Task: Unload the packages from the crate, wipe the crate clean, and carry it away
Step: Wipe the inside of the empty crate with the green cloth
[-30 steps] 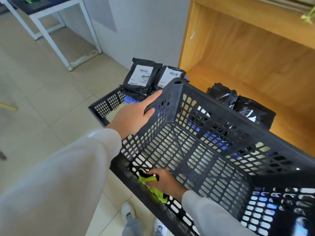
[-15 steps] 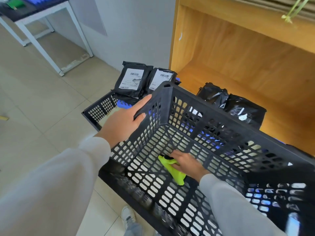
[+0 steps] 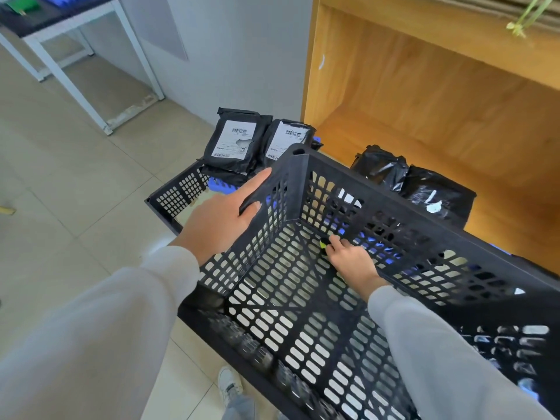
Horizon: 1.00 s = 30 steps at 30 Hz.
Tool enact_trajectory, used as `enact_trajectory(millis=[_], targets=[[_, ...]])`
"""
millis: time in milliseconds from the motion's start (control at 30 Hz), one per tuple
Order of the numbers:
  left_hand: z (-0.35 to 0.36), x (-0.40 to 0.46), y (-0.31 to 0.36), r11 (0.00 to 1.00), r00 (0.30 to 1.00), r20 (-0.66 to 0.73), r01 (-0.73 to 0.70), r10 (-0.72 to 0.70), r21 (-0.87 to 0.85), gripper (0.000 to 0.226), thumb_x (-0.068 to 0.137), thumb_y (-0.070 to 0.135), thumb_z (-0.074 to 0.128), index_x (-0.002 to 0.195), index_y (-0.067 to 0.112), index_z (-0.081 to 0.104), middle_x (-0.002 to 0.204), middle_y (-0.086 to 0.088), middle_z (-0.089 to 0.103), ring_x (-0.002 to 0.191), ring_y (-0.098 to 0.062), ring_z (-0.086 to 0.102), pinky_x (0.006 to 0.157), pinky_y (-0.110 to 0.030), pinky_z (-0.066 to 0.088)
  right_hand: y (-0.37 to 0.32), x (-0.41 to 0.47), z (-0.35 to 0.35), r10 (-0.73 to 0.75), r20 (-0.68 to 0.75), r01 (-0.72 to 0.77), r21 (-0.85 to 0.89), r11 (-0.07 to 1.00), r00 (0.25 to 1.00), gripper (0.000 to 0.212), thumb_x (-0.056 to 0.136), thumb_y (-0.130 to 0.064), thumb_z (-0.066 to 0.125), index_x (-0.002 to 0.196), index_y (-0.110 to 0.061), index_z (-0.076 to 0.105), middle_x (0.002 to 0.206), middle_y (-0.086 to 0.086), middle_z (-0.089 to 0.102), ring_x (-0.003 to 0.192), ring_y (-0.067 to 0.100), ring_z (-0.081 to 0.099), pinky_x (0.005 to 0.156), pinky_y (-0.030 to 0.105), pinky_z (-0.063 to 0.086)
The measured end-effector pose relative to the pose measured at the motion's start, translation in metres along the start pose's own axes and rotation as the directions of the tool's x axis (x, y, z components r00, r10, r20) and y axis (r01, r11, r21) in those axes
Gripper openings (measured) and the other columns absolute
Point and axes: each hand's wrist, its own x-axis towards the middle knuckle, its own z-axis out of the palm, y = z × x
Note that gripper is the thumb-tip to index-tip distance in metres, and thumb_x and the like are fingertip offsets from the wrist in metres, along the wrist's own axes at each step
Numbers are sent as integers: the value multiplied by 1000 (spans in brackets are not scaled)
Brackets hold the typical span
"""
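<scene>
A black perforated plastic crate fills the middle of the view, tilted, with no packages inside. My left hand grips its left wall near the far corner. My right hand is inside, pressed on the floor at the far wall, shut on a yellow-green cloth of which only a sliver shows. Two black packages with white labels stand behind the crate. Two more black packages lie on the wooden shelf.
A second black crate sits low behind the held one, with something blue inside. A white-framed table stands at the back left on the tiled floor. My shoes show below the crate.
My right hand has slid the cloth from the crate's near edge across the floor to the far wall. My left hand has kept its hold on the left wall.
</scene>
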Motion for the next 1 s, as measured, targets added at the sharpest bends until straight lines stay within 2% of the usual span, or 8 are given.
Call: enact_trajectory(millis=[100, 167, 267, 433, 533, 733, 933, 1000], targets=[[0, 0, -1, 1000, 1000, 4, 8, -8, -18, 62, 108, 44, 39, 153, 63, 2, 63, -10, 65, 53, -28, 62, 56, -46, 57, -13, -5, 6, 196, 7, -192, 234, 953, 981, 45, 78, -9, 80, 119, -10, 63, 123, 9, 56, 87, 27, 67, 65, 36, 55], [0, 1, -1, 999, 1000, 17, 16, -15, -42, 61, 107, 45, 39, 152, 64, 3, 62, -11, 64, 54, -29, 63, 58, -49, 57, -29, -12, 11, 360, 59, -341, 493, 800, 931, 40, 89, -13, 72, 126, -13, 60, 128, 6, 55, 93, 31, 67, 79, 40, 55], [0, 2, -1, 998, 1000, 21, 23, -22, -63, 61, 107, 46, 40, 151, 66, 4, 60, -13, 63, 55, -30, 64, 59, -49, 58, -55, -26, 19, 440, 99, -372, 713, 594, 893, 37, 88, -15, 73, 123, -14, 64, 125, 3, 61, 101, 28, 67, 89, 38, 54], [-3, -2, 1, 996, 1000, 27, 16, -14, -92, 59, 106, 48, 40, 149, 70, 5, 61, -19, 62, 56, -39, 62, 54, -52, 56, -91, -64, 20, 257, 137, -263, 784, 563, 957, 33, 85, -16, 75, 116, -17, 63, 117, -4, 63, 100, 16, 65, 92, 29, 52], [-3, -1, 0, 992, 999, 33, 37, -33, -118, 58, 106, 49, 40, 146, 73, 5, 64, -23, 63, 48, -32, 55, 55, -54, 56, -109, -80, 27, 100, 161, -189, 798, 572, 982, 32, 83, -16, 75, 110, -24, 59, 115, -10, 60, 97, 14, 66, 94, 38, 53], [-2, 1, -2, 983, 998, 55, 22, -12, -180, 59, 106, 45, 41, 147, 72, 7, 66, -25, 60, 48, -25, 49, 60, -56, 55, -126, -104, 35, -109, 205, -110, 822, 559, 973, 31, 88, -18, 71, 114, -30, 58, 119, -16, 57, 111, 12, 58, 101, 31, 47], [-3, 0, 1, 988, 999, 33, 34, -29, -152, 59, 106, 45, 41, 146, 73, 7, 65, -23, 61, 50, -25, 52, 63, -56, 56, -129, -117, 30, -217, 330, -196, 858, 475, 918, 28, 89, -26, 71, 114, -31, 59, 118, -2, 56, 94, 13, 57, 80, 26, 47], [-2, 0, 0, 989, 999, 27, 34, -31, -144, 59, 106, 46, 41, 146, 73, 7, 65, -21, 61, 50, -27, 52, 62, -55, 56, -123, -114, 29, -240, 309, -150, 844, 515, 920, 30, 89, -28, 71, 116, -34, 59, 124, -4, 58, 103, 13, 56, 86, 27, 48]])
